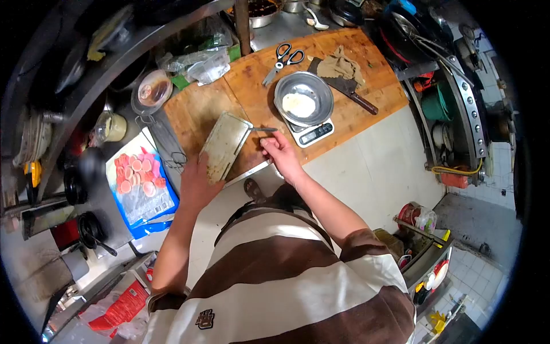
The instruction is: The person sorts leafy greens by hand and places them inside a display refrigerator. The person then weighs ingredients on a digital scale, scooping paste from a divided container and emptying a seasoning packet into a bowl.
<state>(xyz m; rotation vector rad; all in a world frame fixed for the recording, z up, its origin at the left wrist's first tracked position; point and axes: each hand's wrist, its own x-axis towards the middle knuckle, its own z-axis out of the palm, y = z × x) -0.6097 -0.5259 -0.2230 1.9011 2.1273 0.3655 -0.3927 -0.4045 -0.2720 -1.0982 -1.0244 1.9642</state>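
Observation:
My left hand [197,179] grips the lower left edge of a rectangular, pale, stained metal tray [224,146], which is tilted over the front of the wooden board. My right hand [282,153] is closed, with its fingers curled. A thin dark tool [263,129] runs from its fingertips to the tray's upper right corner; its exact kind cannot be made out. Just beyond the right hand, a metal bowl [325,103] holding white contents [299,105] stands on a white digital scale [312,136].
On the wooden board [378,69] lie scissors [281,63], a cleaver [362,102] and a brown cloth [342,64]. Left of it are a blue-edged bag with pink and red round pieces [137,175], a wire rack [166,140] and a cream-filled jar [113,127]. A stove [467,103] stands right.

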